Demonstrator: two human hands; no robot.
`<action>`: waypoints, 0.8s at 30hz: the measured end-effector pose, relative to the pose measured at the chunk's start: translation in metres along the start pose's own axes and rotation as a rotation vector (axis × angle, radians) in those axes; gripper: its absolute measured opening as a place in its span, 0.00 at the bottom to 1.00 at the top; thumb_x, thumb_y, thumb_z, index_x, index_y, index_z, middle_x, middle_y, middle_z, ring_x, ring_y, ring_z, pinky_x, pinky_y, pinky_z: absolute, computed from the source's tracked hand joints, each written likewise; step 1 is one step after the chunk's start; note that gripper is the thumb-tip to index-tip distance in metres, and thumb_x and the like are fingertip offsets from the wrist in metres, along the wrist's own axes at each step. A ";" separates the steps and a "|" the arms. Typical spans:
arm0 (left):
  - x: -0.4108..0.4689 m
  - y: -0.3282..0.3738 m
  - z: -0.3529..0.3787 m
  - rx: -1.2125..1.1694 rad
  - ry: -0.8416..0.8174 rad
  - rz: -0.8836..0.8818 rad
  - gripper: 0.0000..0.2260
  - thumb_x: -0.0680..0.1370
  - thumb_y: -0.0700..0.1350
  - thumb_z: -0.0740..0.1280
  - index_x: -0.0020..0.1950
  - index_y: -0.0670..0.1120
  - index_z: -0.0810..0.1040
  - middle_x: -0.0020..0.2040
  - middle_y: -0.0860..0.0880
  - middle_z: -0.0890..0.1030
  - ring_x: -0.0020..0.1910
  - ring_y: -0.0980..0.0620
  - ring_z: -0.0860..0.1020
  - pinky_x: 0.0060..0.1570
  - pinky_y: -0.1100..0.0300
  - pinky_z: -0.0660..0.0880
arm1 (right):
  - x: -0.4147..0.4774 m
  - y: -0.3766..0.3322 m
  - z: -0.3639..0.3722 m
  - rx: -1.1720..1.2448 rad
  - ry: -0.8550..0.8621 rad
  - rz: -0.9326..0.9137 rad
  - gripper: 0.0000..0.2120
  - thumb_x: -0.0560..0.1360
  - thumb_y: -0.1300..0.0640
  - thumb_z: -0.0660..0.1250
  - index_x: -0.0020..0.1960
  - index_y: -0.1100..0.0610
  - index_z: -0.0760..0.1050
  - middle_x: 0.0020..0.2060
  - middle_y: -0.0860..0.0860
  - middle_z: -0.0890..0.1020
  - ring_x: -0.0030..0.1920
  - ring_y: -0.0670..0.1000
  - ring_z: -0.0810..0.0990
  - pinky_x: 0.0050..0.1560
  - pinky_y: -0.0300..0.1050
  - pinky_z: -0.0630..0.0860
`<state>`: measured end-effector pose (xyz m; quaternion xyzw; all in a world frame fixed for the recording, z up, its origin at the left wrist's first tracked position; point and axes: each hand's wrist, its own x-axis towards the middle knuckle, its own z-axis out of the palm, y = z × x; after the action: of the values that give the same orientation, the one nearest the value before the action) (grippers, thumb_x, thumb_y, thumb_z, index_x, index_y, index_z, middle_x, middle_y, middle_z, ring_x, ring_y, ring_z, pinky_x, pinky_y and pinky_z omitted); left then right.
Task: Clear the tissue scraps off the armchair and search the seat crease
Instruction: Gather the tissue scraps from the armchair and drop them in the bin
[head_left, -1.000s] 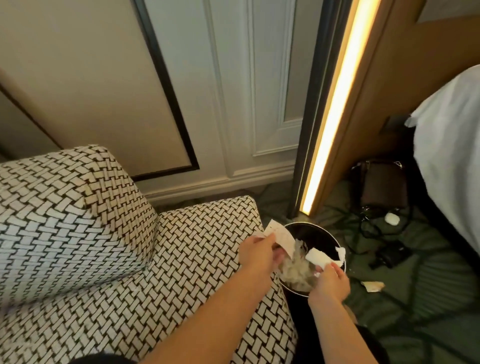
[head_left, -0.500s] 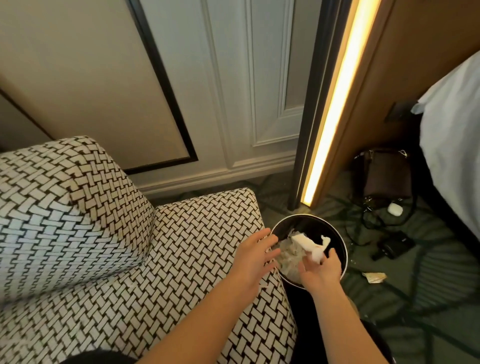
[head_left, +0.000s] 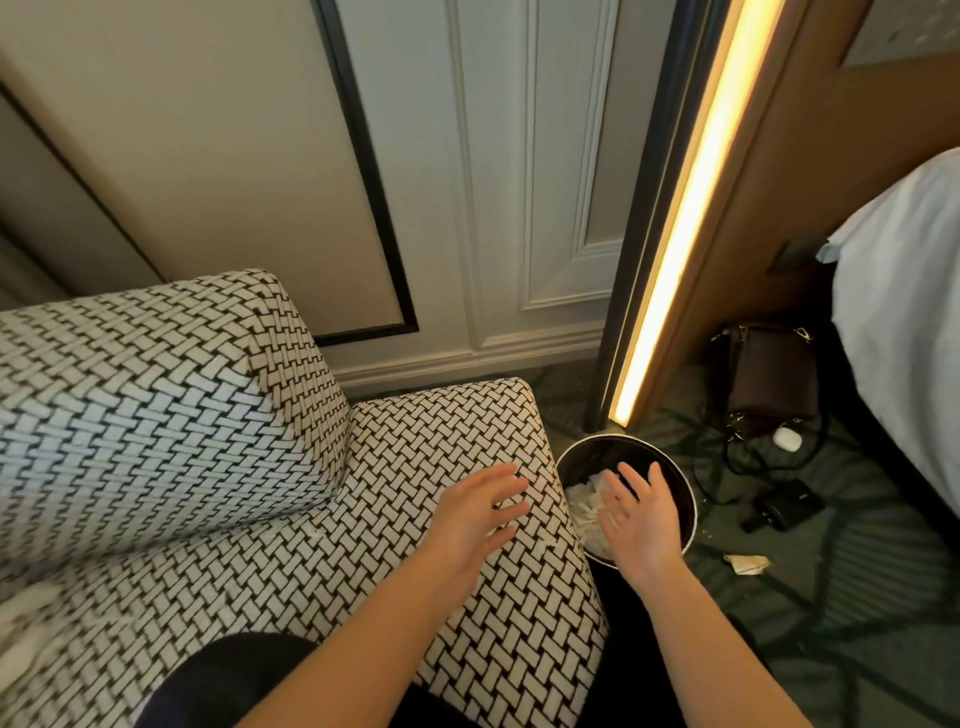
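Note:
The black-and-white woven armchair (head_left: 218, 426) fills the left of the view, its seat corner (head_left: 457, 415) reaching toward a round black bin (head_left: 680, 483) on the floor. White tissue scraps (head_left: 584, 506) lie inside the bin. My left hand (head_left: 480, 512) hovers over the seat's right edge, fingers spread and empty. Directly above the bin, my right hand (head_left: 641, 512) is spread flat, holding nothing. A blurred white patch (head_left: 26, 631) lies on the seat at the far left. The seat crease (head_left: 291, 525) runs under the back cushion.
A scrap of paper (head_left: 747, 563) lies on the green carpet right of the bin. Cables, a black adapter (head_left: 787, 504), a white case (head_left: 787, 438) and a brown bag (head_left: 769, 369) sit near the lit vertical strip (head_left: 685, 208). A white bed (head_left: 904, 332) edges the right.
Both hands held white tissue pieces over the bin a second ago. The left let go first, then the right; both are now empty and spread, and the view has shifted down.

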<state>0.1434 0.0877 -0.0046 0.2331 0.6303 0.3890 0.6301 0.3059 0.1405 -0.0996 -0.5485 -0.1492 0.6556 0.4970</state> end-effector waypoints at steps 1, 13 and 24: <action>-0.005 -0.001 -0.006 0.007 0.003 0.015 0.11 0.79 0.43 0.62 0.60 0.49 0.76 0.56 0.50 0.81 0.55 0.52 0.79 0.56 0.55 0.74 | -0.006 -0.002 0.002 -0.053 -0.017 -0.014 0.25 0.80 0.47 0.53 0.71 0.61 0.64 0.70 0.58 0.68 0.71 0.58 0.66 0.71 0.54 0.60; -0.078 0.018 -0.105 -0.114 0.090 0.178 0.09 0.80 0.43 0.61 0.56 0.45 0.79 0.52 0.48 0.83 0.53 0.50 0.80 0.57 0.54 0.75 | -0.112 0.010 0.106 -0.607 -0.279 -0.382 0.09 0.76 0.54 0.65 0.53 0.55 0.78 0.49 0.48 0.81 0.52 0.46 0.79 0.53 0.39 0.73; -0.139 -0.005 -0.251 -0.170 0.390 0.262 0.08 0.79 0.45 0.63 0.55 0.45 0.79 0.51 0.49 0.82 0.52 0.50 0.79 0.52 0.57 0.75 | -0.211 0.094 0.246 -0.624 -0.678 -0.411 0.10 0.79 0.57 0.60 0.48 0.59 0.79 0.43 0.53 0.84 0.45 0.49 0.82 0.44 0.33 0.76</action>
<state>-0.0875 -0.0733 0.0526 0.1795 0.6696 0.5564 0.4581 0.0266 0.0109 0.0386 -0.3864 -0.5960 0.6096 0.3519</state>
